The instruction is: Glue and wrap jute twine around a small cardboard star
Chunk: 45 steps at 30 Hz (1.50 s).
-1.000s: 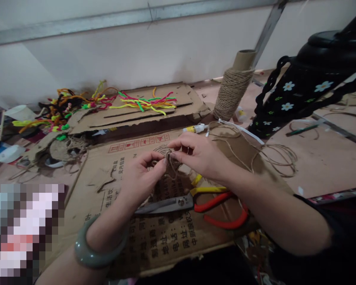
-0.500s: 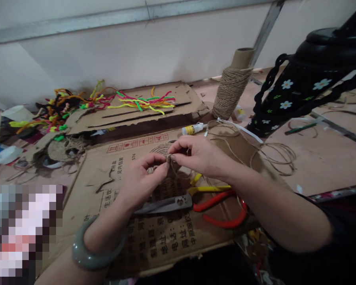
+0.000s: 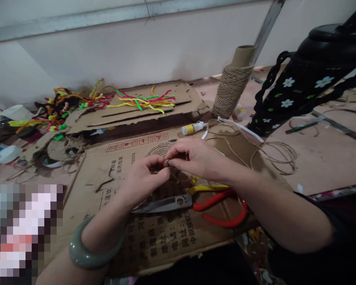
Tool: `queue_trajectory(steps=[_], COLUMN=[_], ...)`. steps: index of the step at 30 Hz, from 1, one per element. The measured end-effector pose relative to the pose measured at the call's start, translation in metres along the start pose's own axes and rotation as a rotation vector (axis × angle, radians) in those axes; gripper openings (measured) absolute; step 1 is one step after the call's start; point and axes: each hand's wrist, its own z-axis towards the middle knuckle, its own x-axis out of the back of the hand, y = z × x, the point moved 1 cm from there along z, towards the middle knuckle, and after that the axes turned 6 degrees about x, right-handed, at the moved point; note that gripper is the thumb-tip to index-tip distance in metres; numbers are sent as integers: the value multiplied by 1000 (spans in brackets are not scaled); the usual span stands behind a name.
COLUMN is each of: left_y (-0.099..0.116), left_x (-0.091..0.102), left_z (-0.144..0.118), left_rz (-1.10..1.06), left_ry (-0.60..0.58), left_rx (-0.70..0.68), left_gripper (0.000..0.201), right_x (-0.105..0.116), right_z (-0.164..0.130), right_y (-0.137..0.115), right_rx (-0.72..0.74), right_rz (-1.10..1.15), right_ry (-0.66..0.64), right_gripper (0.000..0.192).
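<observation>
My left hand and my right hand meet over the cardboard sheet, both pinching a short piece of brown jute twine between thumb and fingers. A flat coil of twine lies just behind them, partly hidden by my right hand. Scissors with red and yellow handles rest on the cardboard in front of my hands, blades toward the left. A small glue bottle with a yellow label lies beyond my right hand.
A spool of twine stands at the back, with loose twine trailing right. A black flowered bottle is at the right. Colourful pipe cleaners lie on another cardboard piece, with more tangled at the left.
Both hands keep their pinch on the twine and have shifted slightly. My fingertips have moved a little left and down, showing more of the coil.
</observation>
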Motion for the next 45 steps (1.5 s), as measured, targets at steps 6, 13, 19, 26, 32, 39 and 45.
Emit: queue_trajectory(steps=[6, 13, 19, 26, 32, 39, 45], left_y=[-6, 1, 5, 4, 0, -3, -2], left_x=[3, 11, 15, 13, 11, 9, 9], left_z=[2, 6, 7, 8, 9, 8, 7], left_rz=[-63, -304, -365, -369, -330, -414, -435], left_ry=[70, 242, 321, 299, 263, 230, 208], left_rx=[6, -28, -29, -19, -30, -11, -6], left_gripper=[13, 15, 14, 13, 14, 14, 12], right_x=[2, -1, -6, -2, -1, -1, 0], right_z=[0, -1, -1, -5, -6, -4, -2], right_y=[-2, 3, 4, 0, 0, 1, -1], right_rx=[27, -131, -132, -19, 62, -22, -76], right_rz=[77, 107, -76, -335, -336, -282, -184], right_ry=[93, 59, -10, 138, 208, 200, 189], right_gripper=[20, 39, 42, 38, 24, 24, 24])
